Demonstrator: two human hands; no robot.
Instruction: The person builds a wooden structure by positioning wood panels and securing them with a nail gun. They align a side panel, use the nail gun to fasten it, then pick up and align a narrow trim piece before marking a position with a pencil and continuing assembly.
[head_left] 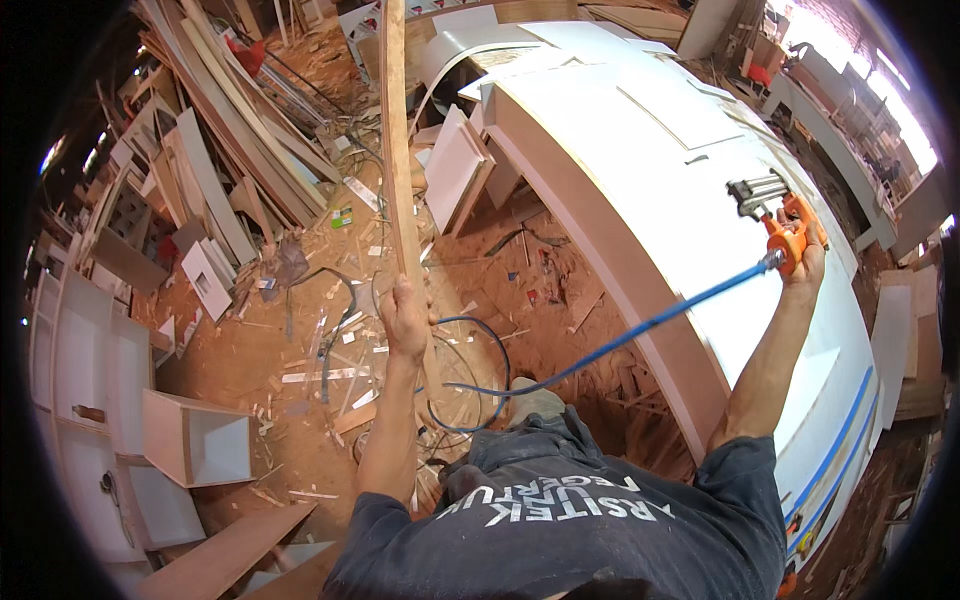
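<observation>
My left hand (405, 318) is closed around a long, narrow wooden strip (396, 150) that stretches up and away from me past the top of the view. On the right, my right hand (810, 265) grips an orange and black air nail gun (794, 232) over the white worktop. The gun's dark metal nose points to the left, and whether it touches the surface I cannot tell. From the gun's base a blue air hose (640, 334) runs left across the panel edge and down to loops near my feet.
A large white panelled worktop (600, 120) with a brown side fills the right. Thin sheets and strips lie on it. Boards lean in a pile (240, 130) at the far left, and white cabinet boxes (195, 440) stand nearer. Offcuts and cables litter the floor (290, 400).
</observation>
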